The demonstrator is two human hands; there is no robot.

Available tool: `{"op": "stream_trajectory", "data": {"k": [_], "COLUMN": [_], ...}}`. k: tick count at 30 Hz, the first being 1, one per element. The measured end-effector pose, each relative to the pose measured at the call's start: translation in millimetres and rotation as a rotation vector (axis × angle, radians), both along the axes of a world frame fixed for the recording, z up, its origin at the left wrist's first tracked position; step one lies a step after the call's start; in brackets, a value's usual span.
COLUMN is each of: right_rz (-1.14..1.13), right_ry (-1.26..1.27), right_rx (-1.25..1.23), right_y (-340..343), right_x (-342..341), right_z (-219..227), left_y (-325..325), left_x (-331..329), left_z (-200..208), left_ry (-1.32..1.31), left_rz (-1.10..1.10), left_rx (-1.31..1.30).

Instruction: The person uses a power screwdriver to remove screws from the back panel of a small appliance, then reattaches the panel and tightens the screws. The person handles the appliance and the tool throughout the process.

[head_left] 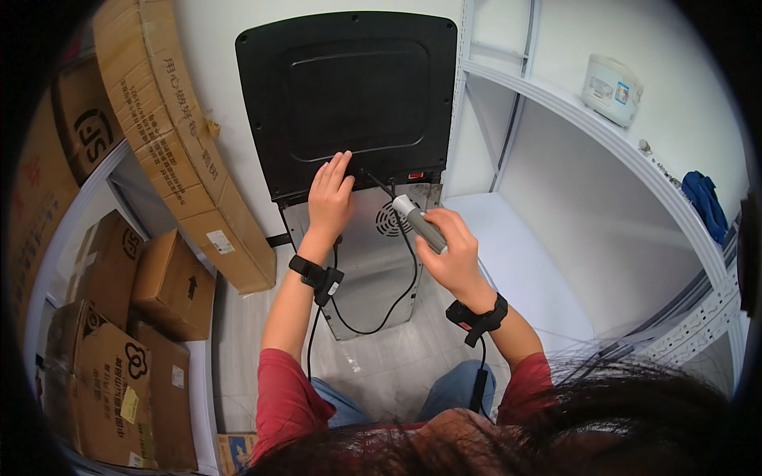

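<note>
A black back panel (357, 87) tops a tall appliance with a grey metal lower body (365, 297). My left hand (332, 198) lies on the panel's lower part, fingers stretched out and holding nothing. In my right hand (454, 254) is a screwdriver (421, 224) with a thick grey handle. Its shaft slants up and left, and the tip meets the panel's lower edge area beside my left fingers; the exact contact is too small to make out. A red switch (415, 174) sits to the right of the tip. Below it are a round vent (389, 218) and a looping black cable (415, 274).
A tall cardboard box (178, 135) leans at the wall on the left, near a shelf holding several cartons (175, 285). To the right stands a white metal shelf (548, 91) with a white rounded appliance (613, 89) and blue cloth (705, 202) on top.
</note>
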State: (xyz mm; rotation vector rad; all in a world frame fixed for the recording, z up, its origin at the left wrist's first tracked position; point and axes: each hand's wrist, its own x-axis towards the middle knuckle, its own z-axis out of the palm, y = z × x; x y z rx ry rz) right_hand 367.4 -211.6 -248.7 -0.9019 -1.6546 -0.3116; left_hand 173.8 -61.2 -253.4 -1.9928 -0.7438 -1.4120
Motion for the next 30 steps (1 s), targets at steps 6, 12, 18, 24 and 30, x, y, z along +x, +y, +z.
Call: {"op": "stream_trajectory", "data": {"k": [6,12,18,24,30], "right_rz": [-0.013,0.009,0.013,0.005,0.003], "right_ry": [0.015,0.027,0.048,0.034,0.046], "right_rx": [-0.032,-0.037,-0.039,-0.046,-0.057], "right_y": [-1.2,-0.6,-2.4,-5.8,-4.0], "right_x": [-0.9,-5.8,-7.2,-9.2,-8.6], "right_z": [-2.3,4.5,7.1,8.8,10.5], "left_y": [1.7,1.3,2.9,0.9,2.1], "left_x": [-0.6,-1.0,0.6,5.6,9.5], "left_z": [-3.6,-2.2,-3.5,-4.3,-5.1], "left_ry": [0.009,-0.006,-0.005,-0.043,-0.057], "left_rz": [-0.011,-0.005,-0.017,0.015,0.020], "left_rx": [0.026,0.017,0.010,0.042,0.045]}}
